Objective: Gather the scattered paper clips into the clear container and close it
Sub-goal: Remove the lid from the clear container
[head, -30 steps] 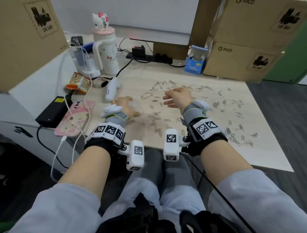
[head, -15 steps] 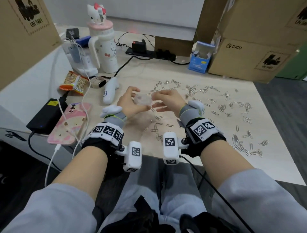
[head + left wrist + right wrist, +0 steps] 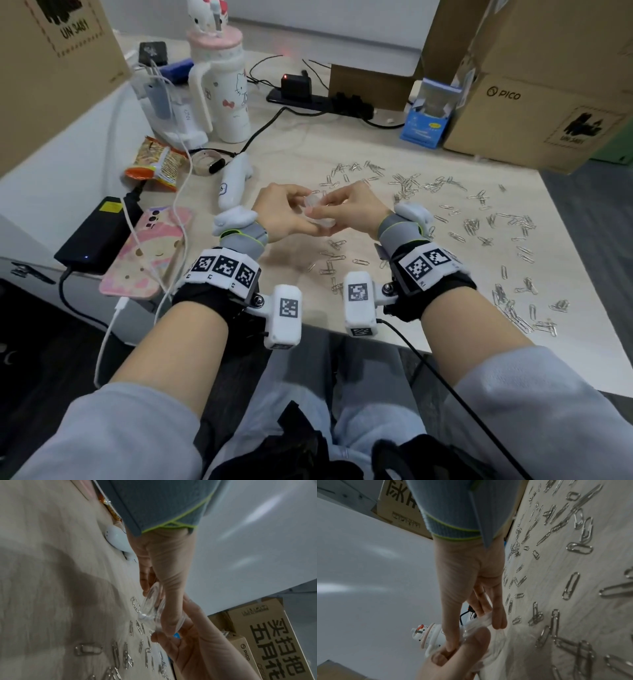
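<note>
An office desk (image 3: 342,150): paper clips (image 3: 479,226), charging phone (image 3: 150,253), power strip (image 3: 318,99), stacked cardboard boxes (image 3: 534,102).

The clear container (image 3: 317,210) is mostly hidden between the left hand (image 3: 284,214) and the right hand (image 3: 352,210), so you cannot tell if its lid is on or off, or if any clips are inside. The paper clips (image 3: 479,222) on the bench (image 3: 394,150) far behind the container are too small to count. In the left wrist view, the clips nearest the bottom edge are blurry and cut off.
</note>
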The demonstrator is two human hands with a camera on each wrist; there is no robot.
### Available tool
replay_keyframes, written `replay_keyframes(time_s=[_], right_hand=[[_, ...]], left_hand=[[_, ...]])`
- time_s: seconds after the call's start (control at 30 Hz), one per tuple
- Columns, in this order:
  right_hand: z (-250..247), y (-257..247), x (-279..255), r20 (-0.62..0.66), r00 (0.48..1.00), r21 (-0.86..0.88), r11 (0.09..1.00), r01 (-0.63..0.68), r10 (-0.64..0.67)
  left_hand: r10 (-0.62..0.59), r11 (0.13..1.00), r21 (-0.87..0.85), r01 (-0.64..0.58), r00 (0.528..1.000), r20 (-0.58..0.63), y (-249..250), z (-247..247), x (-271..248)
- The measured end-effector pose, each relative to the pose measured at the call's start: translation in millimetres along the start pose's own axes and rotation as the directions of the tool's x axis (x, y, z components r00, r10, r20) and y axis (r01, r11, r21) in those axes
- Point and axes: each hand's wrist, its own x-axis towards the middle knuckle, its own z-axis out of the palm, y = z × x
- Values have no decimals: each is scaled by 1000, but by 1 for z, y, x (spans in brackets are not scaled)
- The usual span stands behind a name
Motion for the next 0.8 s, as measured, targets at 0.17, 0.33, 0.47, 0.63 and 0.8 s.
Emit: replay_keyframes(time_s=[0.17, 0.33, 0.47, 0.63, 0.8], right_hand=[[9, -11, -1, 113, 992, -53, 997, 60, -54], [22, -12, 6, 208, 974, -10, 996, 90, -86], [35, -12, 13, 227, 973, 18, 999, 31, -34], [42, -11, 17, 262, 964, 25, 999, 47, -52], [41, -14, 23, 213, 975, 40, 998, 57, -64]], left_hand=[[-21, 998, -51, 24, 998, 66, -15, -14, -3], [-61, 987, -143, 72, 995, 83, -36, -25, -5], [-106, 974, -193, 118, 992, 73, -48, -29, -7], [-158, 952, -253, 174, 984, 81, -57, -35, -9], [-186, 938, -276, 208, 977, 102, -66, -39, -9]])
